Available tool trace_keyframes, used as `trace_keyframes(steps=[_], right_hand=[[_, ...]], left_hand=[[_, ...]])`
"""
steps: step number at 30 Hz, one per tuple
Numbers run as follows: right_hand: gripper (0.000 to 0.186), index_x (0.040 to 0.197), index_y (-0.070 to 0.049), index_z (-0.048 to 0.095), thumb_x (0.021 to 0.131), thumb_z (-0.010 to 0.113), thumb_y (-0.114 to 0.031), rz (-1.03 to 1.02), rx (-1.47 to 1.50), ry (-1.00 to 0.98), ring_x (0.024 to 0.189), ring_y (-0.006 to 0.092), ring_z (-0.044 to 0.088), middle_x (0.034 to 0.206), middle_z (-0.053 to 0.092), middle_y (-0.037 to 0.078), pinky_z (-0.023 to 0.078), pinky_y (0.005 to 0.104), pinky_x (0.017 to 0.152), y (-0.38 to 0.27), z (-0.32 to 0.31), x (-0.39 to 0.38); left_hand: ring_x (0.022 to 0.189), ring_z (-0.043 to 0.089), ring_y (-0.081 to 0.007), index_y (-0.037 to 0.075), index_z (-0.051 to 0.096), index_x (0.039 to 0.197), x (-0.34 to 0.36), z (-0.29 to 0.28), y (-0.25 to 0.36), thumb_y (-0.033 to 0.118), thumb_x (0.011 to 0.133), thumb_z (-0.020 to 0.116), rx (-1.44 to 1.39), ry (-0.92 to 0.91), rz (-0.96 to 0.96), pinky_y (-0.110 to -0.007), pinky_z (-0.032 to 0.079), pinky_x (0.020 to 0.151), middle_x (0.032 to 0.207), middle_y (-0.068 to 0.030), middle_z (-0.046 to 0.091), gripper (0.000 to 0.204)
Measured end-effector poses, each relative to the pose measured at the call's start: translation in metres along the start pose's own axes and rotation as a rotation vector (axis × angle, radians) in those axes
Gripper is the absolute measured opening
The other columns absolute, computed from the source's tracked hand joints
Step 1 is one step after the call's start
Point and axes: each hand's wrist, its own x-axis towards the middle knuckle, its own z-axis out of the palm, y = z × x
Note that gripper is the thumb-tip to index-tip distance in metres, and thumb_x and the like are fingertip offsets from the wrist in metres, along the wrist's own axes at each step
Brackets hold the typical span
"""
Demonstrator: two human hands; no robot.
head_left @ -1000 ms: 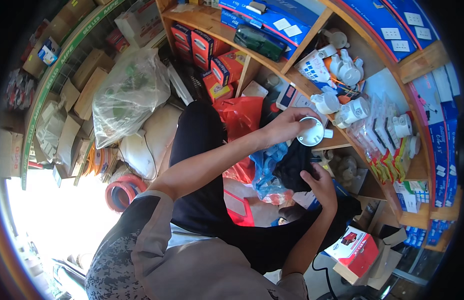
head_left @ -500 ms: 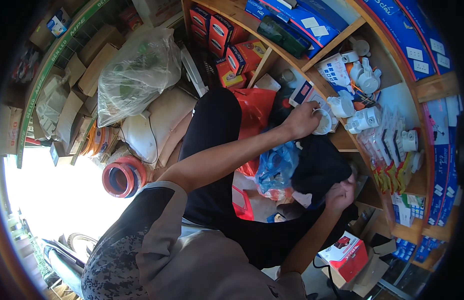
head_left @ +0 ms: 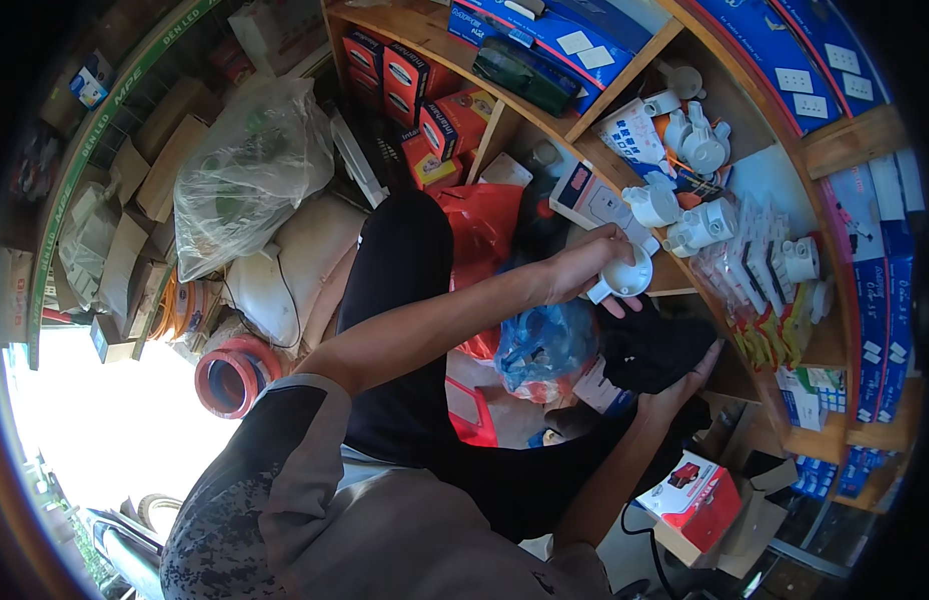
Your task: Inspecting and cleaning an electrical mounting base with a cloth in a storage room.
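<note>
My left hand [head_left: 591, 268] grips a white round plastic junction box [head_left: 629, 275], its hollow side facing up and a short spout at its rim. Just beyond it, my right hand [head_left: 682, 385] is closed around the lower edge of a black cloth [head_left: 652, 352], which hangs bunched between the two hands. On the shelf close above my left hand sit more white round junction boxes [head_left: 652, 205], some joined in a stack [head_left: 702, 228]. A printed white and blue carton [head_left: 591, 196] leans beside them.
Wooden shelves [head_left: 814, 150] curve along the right with switch-plate boxes and bagged parts [head_left: 744, 265]. Below my hands lie a blue plastic bag [head_left: 544, 345] and a red bag [head_left: 479, 225]. An open carton [head_left: 759, 515] with a red-white box [head_left: 692, 500] stands at lower right.
My left hand has drawn the junction box down, away from the shelf and nearer the black cloth, turning its hollow side into view. My right hand has tilted upward with the cloth.
</note>
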Motion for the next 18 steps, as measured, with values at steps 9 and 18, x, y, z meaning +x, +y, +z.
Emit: trace_keyframes(steps=[9,18], right_hand=[[0.05,0.139,0.0,0.052,0.101,0.054,-0.034,-0.116,-0.438,-0.306,0.116,0.0295,0.064,0.13,0.062,0.016,0.053,0.0421,0.1,0.009,-0.037,-0.004],[0.046,0.133,-0.001,0.057,0.099,0.053,-0.032,-0.926,-0.99,-0.968,0.101,0.0287,0.067,0.125,0.065,0.016,0.055,0.0395,0.093,-0.077,0.027,0.039]], left_hand=[[0.086,0.074,-0.0381,0.005,0.035,0.128,0.005,0.009,-0.005,0.014,0.087,0.054,-0.077,-0.144,-0.017,-0.049,0.064,0.063,0.108,-0.0259,0.068,0.047],[0.09,0.074,-0.0376,0.004,0.038,0.135,0.0,0.01,0.004,0.017,0.088,0.053,-0.067,-0.146,0.009,-0.042,0.064,0.061,0.112,-0.0255,0.068,0.051]])
